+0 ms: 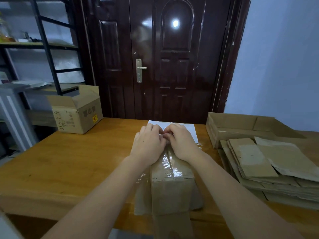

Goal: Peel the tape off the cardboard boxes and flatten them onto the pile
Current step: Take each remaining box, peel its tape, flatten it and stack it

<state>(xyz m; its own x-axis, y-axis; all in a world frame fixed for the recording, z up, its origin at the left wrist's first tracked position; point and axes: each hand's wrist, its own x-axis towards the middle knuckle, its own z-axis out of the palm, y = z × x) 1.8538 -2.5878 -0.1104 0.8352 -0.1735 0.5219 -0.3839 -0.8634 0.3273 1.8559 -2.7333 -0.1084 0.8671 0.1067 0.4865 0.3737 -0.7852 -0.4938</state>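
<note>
Head view: we count one taped cardboard box at bench near edge, clear tape along top seam. Left hand and right hand rest on box far end, fingertips curled together, pinching tape end. One pile of flattened cardboard at right. One open box far left. One paper sheet beyond hands.

Two bare forearms reached into the head view from the bottom edge, no sleeve showing on either arm as far as the frame ran. The left hand and the right hand wore no gloves, rings, watch or bands. A small dark mole marked the back of the left hand.
</note>
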